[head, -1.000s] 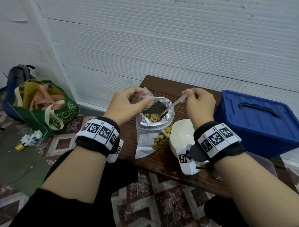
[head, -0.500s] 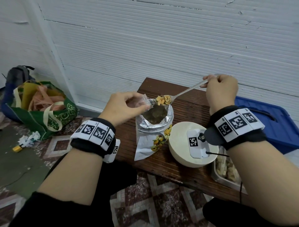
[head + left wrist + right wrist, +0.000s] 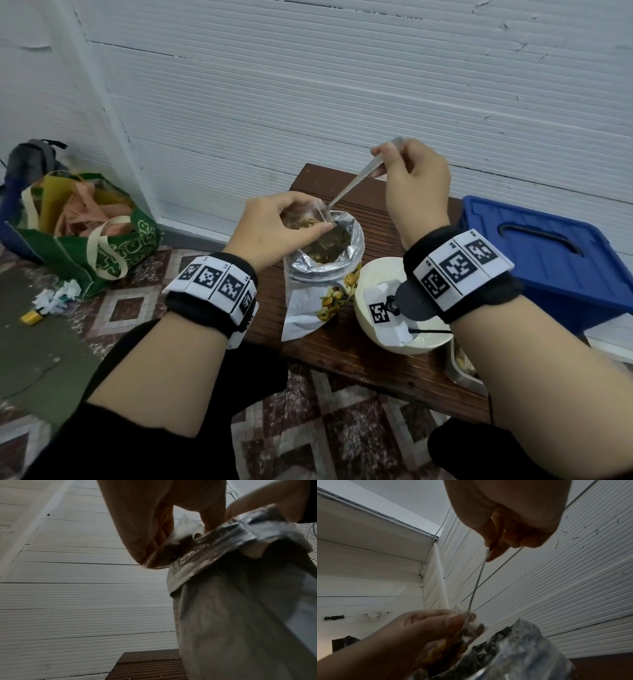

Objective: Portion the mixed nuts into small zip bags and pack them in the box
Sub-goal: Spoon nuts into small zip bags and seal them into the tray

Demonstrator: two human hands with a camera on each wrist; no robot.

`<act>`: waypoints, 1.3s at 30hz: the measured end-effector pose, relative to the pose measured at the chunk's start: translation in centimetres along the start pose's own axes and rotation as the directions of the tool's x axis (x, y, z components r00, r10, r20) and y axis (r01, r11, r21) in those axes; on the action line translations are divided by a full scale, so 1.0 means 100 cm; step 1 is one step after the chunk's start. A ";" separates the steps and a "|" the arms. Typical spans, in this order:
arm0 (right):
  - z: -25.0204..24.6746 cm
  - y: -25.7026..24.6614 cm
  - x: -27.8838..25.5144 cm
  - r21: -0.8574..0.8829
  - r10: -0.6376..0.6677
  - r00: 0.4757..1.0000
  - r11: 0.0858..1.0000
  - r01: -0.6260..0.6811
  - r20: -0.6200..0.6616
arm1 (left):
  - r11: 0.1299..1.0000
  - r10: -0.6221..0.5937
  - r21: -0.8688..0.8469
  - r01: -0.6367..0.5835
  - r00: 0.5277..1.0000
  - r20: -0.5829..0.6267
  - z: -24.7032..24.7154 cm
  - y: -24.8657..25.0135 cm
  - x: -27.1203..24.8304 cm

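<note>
A silver foil nut pouch (image 3: 322,274) stands open on the dark wooden table (image 3: 356,356), with nuts inside. My left hand (image 3: 274,226) pinches a small clear zip bag (image 3: 310,219) open just over the pouch mouth. My right hand (image 3: 411,178) grips a metal spoon (image 3: 356,185) by the handle, tilted steeply, its bowl down inside the zip bag. Nuts show in the zip bag (image 3: 467,628) in the right wrist view. The left wrist view shows the fingers (image 3: 149,534) on the zip bag (image 3: 185,526) beside the pouch (image 3: 240,601).
A cream bowl (image 3: 373,284) sits right of the pouch under my right wrist. A blue lidded box (image 3: 548,260) stands at the far right. A metal tray (image 3: 462,370) holds filled bags at the table's near right edge. A green tote (image 3: 99,240) lies on the floor, left.
The spoon went from scooping inside the pouch, to lifting a heap of nuts, to tipping steeply into the zip bag. The right hand rose and moved left; the left hand held still.
</note>
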State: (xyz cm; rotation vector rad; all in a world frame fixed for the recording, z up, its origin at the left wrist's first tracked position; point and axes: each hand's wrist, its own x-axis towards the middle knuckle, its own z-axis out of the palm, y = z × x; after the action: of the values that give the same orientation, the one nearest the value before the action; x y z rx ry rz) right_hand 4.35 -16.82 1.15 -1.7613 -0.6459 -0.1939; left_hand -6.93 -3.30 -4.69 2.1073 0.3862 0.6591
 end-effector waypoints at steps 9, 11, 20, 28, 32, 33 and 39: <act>-0.024 0.001 0.004 0.159 -0.175 0.959 0.964 0.213 -0.224 | 0.993 -0.087 -0.083 0.079 0.992 -0.094 -0.004 -0.008 0.001; -0.027 0.005 0.006 0.117 -0.161 0.946 0.973 0.201 -0.281 | 0.992 -0.097 -0.096 0.087 0.990 -0.106 -0.004 -0.010 0.002; 0.000 0.035 -0.028 -0.229 -0.382 0.888 0.868 0.440 0.256 | 0.994 -0.075 -0.080 0.069 0.995 -0.063 -0.002 -0.010 0.002; 0.004 0.045 -0.046 -0.288 -0.287 0.906 0.880 0.378 0.312 | 0.996 -0.082 -0.050 0.079 0.995 -0.050 -0.002 -0.010 0.000; 0.001 0.048 -0.039 -0.245 -0.119 0.961 0.952 0.181 0.249 | 0.995 -0.088 -0.045 0.086 0.995 -0.044 -0.003 -0.007 -0.001; 0.001 0.048 -0.039 -0.225 -0.080 0.972 0.966 0.130 0.221 | 0.995 -0.091 -0.052 0.088 0.995 -0.045 -0.003 -0.006 -0.001; -0.004 0.046 -0.030 -0.126 0.126 0.991 0.985 -0.120 0.044 | 0.993 -0.086 -0.091 0.080 0.994 -0.063 -0.002 -0.002 -0.003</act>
State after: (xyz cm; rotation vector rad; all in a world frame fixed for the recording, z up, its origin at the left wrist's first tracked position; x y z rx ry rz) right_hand 4.32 -18.86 -3.97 -1.9241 -0.5702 -0.1053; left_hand -7.30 -3.22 -4.86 1.9786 0.4706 0.6871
